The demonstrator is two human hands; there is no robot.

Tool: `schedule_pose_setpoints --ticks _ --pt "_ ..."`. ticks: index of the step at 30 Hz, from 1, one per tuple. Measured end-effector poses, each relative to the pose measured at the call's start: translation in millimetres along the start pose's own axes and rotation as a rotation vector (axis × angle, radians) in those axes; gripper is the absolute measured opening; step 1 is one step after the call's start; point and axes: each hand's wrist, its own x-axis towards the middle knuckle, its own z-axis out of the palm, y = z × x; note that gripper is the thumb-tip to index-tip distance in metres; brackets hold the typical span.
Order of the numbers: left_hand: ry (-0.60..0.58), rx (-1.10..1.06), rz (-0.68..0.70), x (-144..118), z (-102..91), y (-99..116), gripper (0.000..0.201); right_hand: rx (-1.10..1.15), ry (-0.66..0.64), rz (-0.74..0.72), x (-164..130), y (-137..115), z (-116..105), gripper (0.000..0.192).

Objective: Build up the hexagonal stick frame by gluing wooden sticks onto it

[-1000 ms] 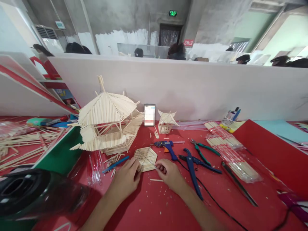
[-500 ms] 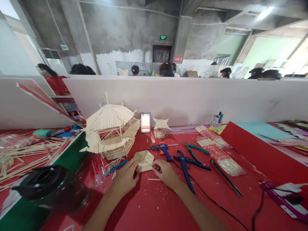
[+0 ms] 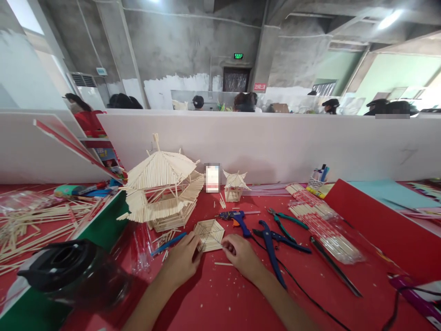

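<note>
A: Status of the hexagonal stick panel [image 3: 208,233]?

B: It lies flat on the red counter [image 3: 241,294], in front of the large stick pavilion [image 3: 164,191] and just left of the blue glue gun [image 3: 237,217]. Concentric rings of sticks fill it nearly to the centre, and the spokes are visible. Judged mostly built as a panel.

A: Hands?

B: The left hand [image 3: 181,263] rests on the panel's near-left edge, fingers curled loosely against it, steadying it. The right hand [image 3: 239,254] is at the near-right edge, fingers pinched narrow; whether they hold a small stick I cannot tell. One loose stick [image 3: 223,264] lies on the counter just below, between the hands.

A: What appears left?

B: The panel is separate from both the large pavilion and the small pavilion [image 3: 234,185] at the back wall, so not attached to anything. The edge by the right hand seems to be the spot in work. Supplies are plentiful: a packet of sticks [image 3: 324,223] to the right, scattered sticks [image 3: 31,225] at far left. The cutters [image 3: 272,239] and pliers [image 3: 285,221] lie unused beside the glue gun.
</note>
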Motion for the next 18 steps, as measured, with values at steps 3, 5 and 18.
schedule_pose_setpoints --ticks 3,5,18 --pt "0.008 0.026 0.018 -0.5 0.6 0.6 0.012 -0.026 -0.012 0.0 -0.1 1.2 0.7 0.016" --pt "0.011 0.036 0.019 -0.4 1.0 1.1 0.012 -0.043 -0.015 -0.005 0.2 1.7 1.2 0.015" --pt "-0.014 0.012 0.017 0.6 4.1 -4.2 0.013 -0.133 -0.024 -0.108 0.4 4.1 2.0 0.012"
